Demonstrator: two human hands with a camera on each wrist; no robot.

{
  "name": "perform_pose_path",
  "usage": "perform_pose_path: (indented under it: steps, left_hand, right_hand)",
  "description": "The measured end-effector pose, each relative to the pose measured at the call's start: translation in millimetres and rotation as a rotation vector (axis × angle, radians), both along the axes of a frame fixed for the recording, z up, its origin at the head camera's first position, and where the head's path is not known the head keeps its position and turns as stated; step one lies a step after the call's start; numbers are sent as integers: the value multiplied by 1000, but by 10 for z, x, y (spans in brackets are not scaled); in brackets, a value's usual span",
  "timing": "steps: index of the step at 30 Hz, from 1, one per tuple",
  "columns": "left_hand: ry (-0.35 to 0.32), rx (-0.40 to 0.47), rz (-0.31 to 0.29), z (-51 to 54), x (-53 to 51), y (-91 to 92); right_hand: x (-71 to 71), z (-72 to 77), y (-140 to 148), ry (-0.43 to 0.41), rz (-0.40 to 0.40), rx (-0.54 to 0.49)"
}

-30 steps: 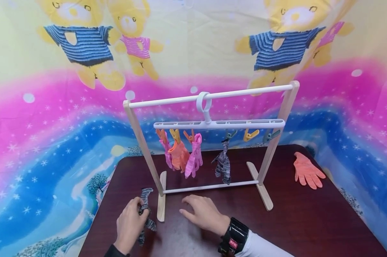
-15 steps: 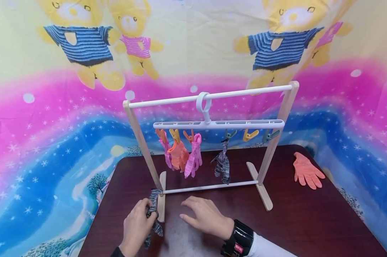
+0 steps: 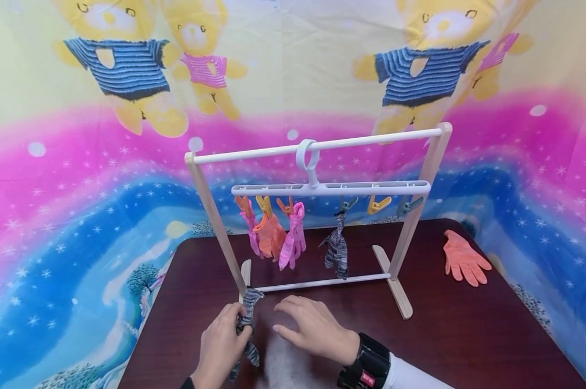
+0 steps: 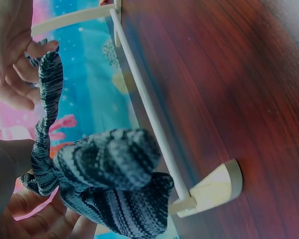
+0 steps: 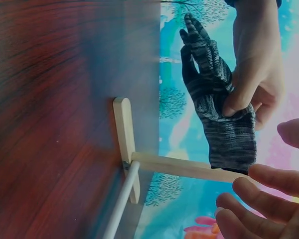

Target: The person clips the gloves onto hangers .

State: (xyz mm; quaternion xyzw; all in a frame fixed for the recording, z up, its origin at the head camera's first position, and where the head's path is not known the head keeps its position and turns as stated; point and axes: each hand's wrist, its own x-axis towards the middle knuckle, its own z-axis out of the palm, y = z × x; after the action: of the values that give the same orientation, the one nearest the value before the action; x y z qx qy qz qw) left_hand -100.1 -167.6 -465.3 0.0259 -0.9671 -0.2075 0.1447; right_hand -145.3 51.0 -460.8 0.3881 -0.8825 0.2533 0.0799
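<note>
My left hand (image 3: 222, 343) pinches a dark grey striped knit glove (image 3: 251, 305) between thumb and fingers, in front of the rack's left foot. In the right wrist view the glove (image 5: 231, 139) shows its cuff end towards my right hand (image 5: 269, 204). That hand (image 3: 317, 329) is held just right of the glove with relaxed fingers, holding nothing. A narrow gap separates the two in the head view. Beyond both hands, a white clip hanger (image 3: 283, 189) hangs from a wooden rack (image 3: 210, 210). Clipped on it are two pink gloves (image 3: 294, 237), an orange glove (image 3: 271, 235) and a dark striped glove (image 3: 339, 251).
On the hanger's right side, a yellow clip (image 3: 379, 204) and a grey-green clip (image 3: 411, 205) hold nothing. An orange glove (image 3: 465, 259) lies flat at the right of the dark brown table (image 3: 448, 335). A printed bear cloth (image 3: 293, 70) stands behind.
My left hand has moved to the right with the dark striped glove, bringing it past the rack's left foot towards my right hand. The right hand has hardly moved.
</note>
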Motion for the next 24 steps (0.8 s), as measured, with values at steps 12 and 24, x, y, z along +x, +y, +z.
perform_pose_path:
  steps: [12,24]
  left_hand:
    - [75,-8,-107,3,-1,162]
    - [74,-3,-203,-43,-81,340]
  right_hand:
    - [26,14,143,60,-62,-22]
    - [-31,-32,305,35,-118,-14]
